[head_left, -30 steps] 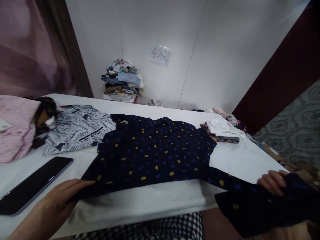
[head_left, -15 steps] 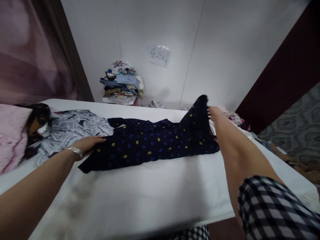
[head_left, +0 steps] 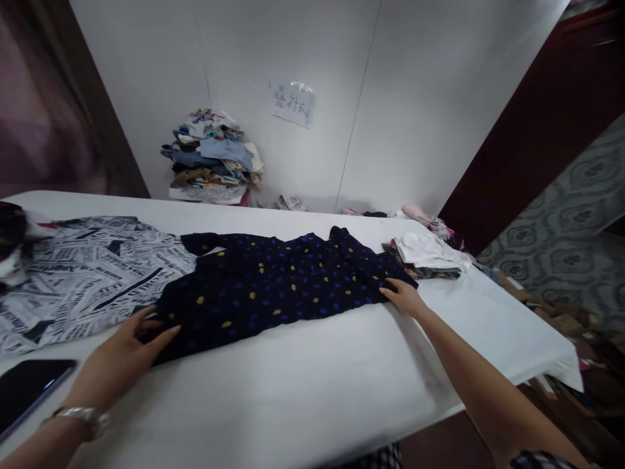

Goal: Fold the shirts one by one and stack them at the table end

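Note:
A dark navy shirt [head_left: 273,280] with yellow and blue spots lies lengthwise across the white table, folded into a long strip with a short sleeve showing at its upper left. My left hand [head_left: 122,355], with a silver bracelet at the wrist, has thumb and fingers closed on the shirt's lower left end; some fingertips are hidden. At the right end, the fingers of my right hand [head_left: 406,298] grip the lower edge of the cloth. Partly against the dark shirt's left side spreads a white shirt with black newspaper-like print [head_left: 107,273].
A phone [head_left: 34,387] rests at the table's near left. Folded clothes [head_left: 424,251] sit on the right, under a white top piece. A tall clothes pile [head_left: 215,156] stands by the wall, below left of a paper sign [head_left: 291,103]. Boxes [head_left: 561,319] are beyond the table's right side.
My right hand has come down with the raised right end of the dark shirt, which now lies flat. My left hand has moved to the lower left corner. The view has shifted right.

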Demonstrator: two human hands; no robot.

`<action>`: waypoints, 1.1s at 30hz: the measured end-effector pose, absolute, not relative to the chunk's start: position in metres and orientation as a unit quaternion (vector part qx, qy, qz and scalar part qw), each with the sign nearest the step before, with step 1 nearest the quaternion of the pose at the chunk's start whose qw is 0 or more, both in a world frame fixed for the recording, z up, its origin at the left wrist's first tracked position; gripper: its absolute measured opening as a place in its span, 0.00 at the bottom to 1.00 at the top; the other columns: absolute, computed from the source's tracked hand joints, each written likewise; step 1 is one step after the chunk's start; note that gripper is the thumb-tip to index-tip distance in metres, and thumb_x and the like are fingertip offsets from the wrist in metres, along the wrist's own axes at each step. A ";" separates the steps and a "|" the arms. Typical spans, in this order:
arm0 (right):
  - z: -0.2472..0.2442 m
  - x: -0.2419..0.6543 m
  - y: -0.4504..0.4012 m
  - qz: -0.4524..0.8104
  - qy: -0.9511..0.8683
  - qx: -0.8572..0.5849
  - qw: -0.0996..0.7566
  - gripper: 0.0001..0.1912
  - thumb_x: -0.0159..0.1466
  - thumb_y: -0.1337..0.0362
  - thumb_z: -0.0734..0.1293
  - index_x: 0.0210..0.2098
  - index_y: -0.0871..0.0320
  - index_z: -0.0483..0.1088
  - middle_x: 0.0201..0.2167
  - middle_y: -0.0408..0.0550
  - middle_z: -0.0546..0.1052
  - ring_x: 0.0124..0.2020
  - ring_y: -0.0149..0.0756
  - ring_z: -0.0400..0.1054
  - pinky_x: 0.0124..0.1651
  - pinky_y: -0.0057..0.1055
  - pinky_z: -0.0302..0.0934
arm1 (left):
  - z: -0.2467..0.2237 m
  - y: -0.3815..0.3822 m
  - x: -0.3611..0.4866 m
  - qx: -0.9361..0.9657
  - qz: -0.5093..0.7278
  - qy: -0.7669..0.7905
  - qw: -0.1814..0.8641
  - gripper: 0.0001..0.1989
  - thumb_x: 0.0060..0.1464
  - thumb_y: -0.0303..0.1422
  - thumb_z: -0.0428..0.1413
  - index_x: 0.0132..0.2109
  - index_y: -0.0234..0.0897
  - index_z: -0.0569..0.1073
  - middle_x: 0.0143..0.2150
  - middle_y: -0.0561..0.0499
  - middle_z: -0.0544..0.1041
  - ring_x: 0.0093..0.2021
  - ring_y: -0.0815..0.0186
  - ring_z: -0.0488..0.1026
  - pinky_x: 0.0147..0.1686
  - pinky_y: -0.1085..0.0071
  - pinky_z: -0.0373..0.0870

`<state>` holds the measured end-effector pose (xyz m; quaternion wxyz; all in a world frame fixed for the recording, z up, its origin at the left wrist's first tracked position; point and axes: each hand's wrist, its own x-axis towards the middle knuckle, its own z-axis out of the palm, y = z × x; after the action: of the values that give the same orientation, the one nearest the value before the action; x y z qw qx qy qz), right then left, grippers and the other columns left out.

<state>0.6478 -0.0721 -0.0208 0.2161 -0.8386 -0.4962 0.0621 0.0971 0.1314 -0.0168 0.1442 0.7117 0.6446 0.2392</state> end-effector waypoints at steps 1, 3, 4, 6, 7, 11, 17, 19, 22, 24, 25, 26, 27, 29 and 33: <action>-0.021 0.648 -0.073 0.056 -0.509 -0.833 0.207 0.30 0.58 0.50 0.66 0.55 0.60 0.68 0.55 0.58 0.71 0.55 0.49 0.65 0.57 0.41 0.57 | -0.018 0.129 0.102 0.721 0.226 0.641 0.135 0.29 0.43 0.49 0.53 0.52 0.41 0.69 0.40 0.48 0.81 0.35 0.56 0.78 0.35 0.65 0.73; -0.019 0.648 -0.073 0.054 -0.520 -0.824 0.217 0.30 0.55 0.54 0.69 0.54 0.59 0.69 0.54 0.56 0.72 0.56 0.49 0.64 0.59 0.40 0.55 | -0.015 0.128 0.109 0.730 0.204 0.638 0.133 0.22 0.46 0.44 0.51 0.47 0.39 0.72 0.40 0.45 0.81 0.37 0.54 0.77 0.37 0.63 0.72; -0.017 0.649 -0.074 0.063 -0.513 -0.823 0.235 0.27 0.54 0.56 0.69 0.51 0.59 0.71 0.52 0.55 0.74 0.55 0.49 0.65 0.58 0.40 0.56 | -0.011 0.129 0.111 0.731 0.206 0.638 0.126 0.19 0.47 0.42 0.49 0.44 0.38 0.73 0.40 0.45 0.80 0.38 0.54 0.76 0.38 0.62 0.71; -0.012 0.653 -0.080 0.088 -0.484 -0.824 0.279 0.19 0.56 0.57 0.66 0.44 0.58 0.74 0.43 0.53 0.78 0.48 0.47 0.69 0.53 0.39 0.60 | 0.003 0.127 0.110 0.725 0.232 0.638 0.115 0.17 0.48 0.39 0.47 0.40 0.37 0.75 0.41 0.43 0.79 0.40 0.54 0.75 0.40 0.63 0.70; -0.009 0.656 -0.086 0.099 -0.467 -0.824 0.304 0.17 0.57 0.56 0.64 0.41 0.59 0.74 0.39 0.52 0.79 0.44 0.45 0.71 0.50 0.38 0.62 | 0.011 0.125 0.107 0.720 0.251 0.638 0.112 0.18 0.48 0.38 0.46 0.40 0.36 0.75 0.41 0.44 0.79 0.41 0.55 0.75 0.41 0.63 0.70; -0.005 0.667 -0.121 0.160 -0.426 -0.810 0.371 0.20 0.57 0.51 0.63 0.39 0.59 0.74 0.34 0.48 0.79 0.38 0.42 0.71 0.42 0.35 0.64 | 0.034 0.104 0.085 0.690 0.303 0.647 0.117 0.19 0.48 0.41 0.47 0.43 0.38 0.74 0.41 0.47 0.77 0.37 0.58 0.74 0.39 0.65 0.69; -0.021 0.662 -0.157 0.128 -0.402 -0.851 0.311 0.13 0.50 0.55 0.65 0.30 0.55 0.75 0.34 0.49 0.79 0.39 0.46 0.72 0.45 0.37 0.63 | 0.013 0.082 0.069 0.654 0.271 0.669 0.228 0.15 0.47 0.39 0.50 0.38 0.37 0.74 0.30 0.51 0.78 0.35 0.59 0.73 0.35 0.69 0.68; -0.023 0.657 -0.160 0.110 -0.389 -0.853 0.329 0.14 0.49 0.56 0.64 0.31 0.55 0.75 0.33 0.49 0.79 0.38 0.46 0.72 0.44 0.37 0.64 | 0.007 0.084 0.069 0.635 0.301 0.674 0.228 0.13 0.48 0.38 0.50 0.37 0.36 0.74 0.32 0.50 0.78 0.37 0.59 0.74 0.38 0.68 0.68; -0.020 0.651 -0.164 0.131 -0.348 -0.840 0.396 0.15 0.48 0.54 0.64 0.31 0.56 0.74 0.27 0.47 0.77 0.31 0.42 0.70 0.35 0.36 0.65 | 0.012 0.091 0.072 0.618 0.349 0.673 0.210 0.14 0.51 0.38 0.49 0.38 0.35 0.74 0.34 0.50 0.78 0.39 0.59 0.73 0.42 0.66 0.68; -0.016 0.648 -0.166 0.137 -0.303 -0.824 0.458 0.17 0.47 0.53 0.65 0.33 0.56 0.73 0.25 0.45 0.75 0.28 0.39 0.69 0.30 0.33 0.64 | 0.020 0.098 0.077 0.620 0.412 0.640 0.192 0.17 0.54 0.40 0.47 0.42 0.36 0.74 0.38 0.50 0.78 0.42 0.60 0.73 0.44 0.67 0.68; -0.015 0.646 -0.166 0.139 -0.283 -0.820 0.478 0.18 0.47 0.52 0.65 0.33 0.56 0.72 0.24 0.45 0.75 0.27 0.38 0.68 0.28 0.32 0.63 | 0.024 0.103 0.081 0.622 0.433 0.625 0.188 0.19 0.55 0.41 0.45 0.44 0.36 0.73 0.40 0.50 0.78 0.43 0.60 0.73 0.45 0.67 0.68; -0.015 0.645 -0.167 0.144 -0.268 -0.819 0.486 0.18 0.46 0.53 0.66 0.33 0.56 0.72 0.24 0.44 0.74 0.26 0.38 0.68 0.27 0.31 0.62 | 0.026 0.108 0.085 0.626 0.439 0.616 0.192 0.20 0.56 0.42 0.44 0.46 0.36 0.73 0.42 0.49 0.78 0.44 0.61 0.73 0.45 0.67 0.68; -0.014 0.643 -0.167 0.158 -0.263 -0.821 0.482 0.19 0.45 0.53 0.67 0.34 0.56 0.72 0.24 0.44 0.74 0.26 0.37 0.67 0.26 0.31 0.62 | 0.027 0.113 0.089 0.632 0.426 0.615 0.202 0.20 0.56 0.42 0.44 0.46 0.35 0.73 0.42 0.48 0.78 0.44 0.61 0.73 0.45 0.67 0.68; -0.014 0.641 -0.168 0.191 -0.269 -0.823 0.463 0.22 0.43 0.54 0.68 0.37 0.56 0.72 0.24 0.44 0.75 0.27 0.39 0.69 0.27 0.32 0.62 | 0.023 0.120 0.095 0.645 0.365 0.630 0.232 0.19 0.54 0.42 0.46 0.43 0.35 0.74 0.40 0.46 0.79 0.43 0.60 0.74 0.44 0.68 0.68; -0.012 0.639 -0.171 0.203 -0.276 -0.836 0.428 0.30 0.42 0.50 0.71 0.44 0.54 0.72 0.29 0.47 0.78 0.35 0.46 0.73 0.34 0.35 0.66 | 0.005 0.111 0.095 0.651 0.317 0.649 0.235 0.22 0.50 0.45 0.54 0.48 0.35 0.73 0.42 0.44 0.79 0.44 0.58 0.74 0.46 0.66 0.67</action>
<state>0.6386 -0.1711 -0.0115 0.4282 -0.8361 -0.2765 0.2030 0.0946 0.1106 0.0049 0.2347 0.6509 0.6488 0.3168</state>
